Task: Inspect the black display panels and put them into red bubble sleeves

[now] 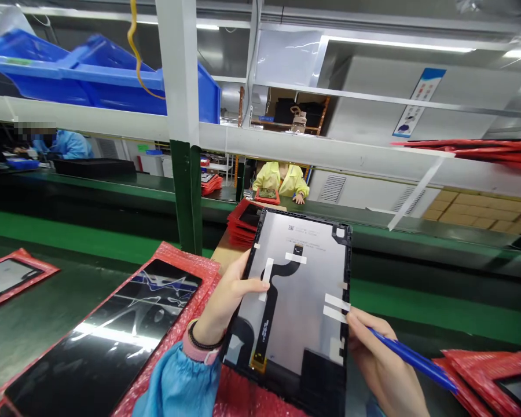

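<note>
Tilted up in front of me is a tablet display panel (pixel 306 307), its grey back facing me, with a black ribbon cable, white tape strips and a black frame. My left hand (pixel 226 292) is closed on its left edge, thumb lying over a tape strip. At the right edge, my right hand (pixel 384 362) pinches the panel near two white strips (pixel 336 308). A blue pen-like tool (pixel 417 360) also sticks out of that hand to the right. Its tip is hidden. Red bubble wrap (pixel 243 397) lies beneath the panel.
To the left, a glossy black screen (pixel 99 341) rests on red bubble wrap, with another panel (pixel 8 278) beyond. Red packets (pixel 490 376) lie at right, more (pixel 243 223) behind. A green post (pixel 189 197) and shelf beam stand ahead; a person (pixel 282 179) sits opposite.
</note>
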`<state>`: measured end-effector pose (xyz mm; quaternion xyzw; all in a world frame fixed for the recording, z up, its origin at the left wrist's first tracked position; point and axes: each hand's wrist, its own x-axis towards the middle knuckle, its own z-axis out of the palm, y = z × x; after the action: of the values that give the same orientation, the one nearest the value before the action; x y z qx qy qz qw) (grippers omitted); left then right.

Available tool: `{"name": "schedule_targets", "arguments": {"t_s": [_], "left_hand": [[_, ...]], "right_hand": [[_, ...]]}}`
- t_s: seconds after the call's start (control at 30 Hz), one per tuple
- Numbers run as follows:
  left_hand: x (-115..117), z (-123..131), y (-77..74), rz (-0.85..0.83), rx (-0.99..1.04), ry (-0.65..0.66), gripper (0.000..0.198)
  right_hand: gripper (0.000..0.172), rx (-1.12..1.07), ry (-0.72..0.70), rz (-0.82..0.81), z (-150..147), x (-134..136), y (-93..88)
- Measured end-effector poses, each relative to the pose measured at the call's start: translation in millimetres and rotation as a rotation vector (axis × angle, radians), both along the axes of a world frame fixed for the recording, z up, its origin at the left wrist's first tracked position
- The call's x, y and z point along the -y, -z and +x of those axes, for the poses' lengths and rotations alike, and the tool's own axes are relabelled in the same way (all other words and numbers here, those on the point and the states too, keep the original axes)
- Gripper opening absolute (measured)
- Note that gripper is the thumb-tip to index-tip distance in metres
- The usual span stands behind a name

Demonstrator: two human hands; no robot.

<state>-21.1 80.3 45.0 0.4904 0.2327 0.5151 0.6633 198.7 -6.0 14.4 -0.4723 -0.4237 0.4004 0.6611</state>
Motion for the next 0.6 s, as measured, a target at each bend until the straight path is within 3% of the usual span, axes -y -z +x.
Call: {"name": "schedule_targets", "arguments": {"t_s": [0.1,0.2,0.27,0.33,0.47,0.53,0.6], "left_hand": [[1,1,1.5,0.066,-0.041,-0.041,0.047],[5,3,6.0,0.224,-0.198,-0.196,0.041],[7,6,10.1,0.434,-0.369,-0.362,0.031],[7,9,14.0,0.762,-0.494,-0.455,0.028],[0,16,19.1,1.5,-0.518,-0.404,0.041],[-4,19,20.5,1.637,-0.562,-0.4,0.033],[-4,20,20.0,1.601,-0.585,-0.37,0.029]], "right_hand": [[0.022,0.074,0.011,-0.038,1,-4,-2.7],[0.031,0.079,0.108,-0.038,1,-6,-6.4],[0.045,-0.025,0.111,0.016,0,-7,-8.7],[0.049,-0.187,0.0,0.057,-2,-7,-9.1],[0.057,-0.403,-0.212,-0.006,-3,-4,-7.1],[0.056,-0.408,-0.205,-0.031,-5,-1,-9.2],[0.047,-0.366,-0.171,-0.014,-7,2,-14.2]]}}
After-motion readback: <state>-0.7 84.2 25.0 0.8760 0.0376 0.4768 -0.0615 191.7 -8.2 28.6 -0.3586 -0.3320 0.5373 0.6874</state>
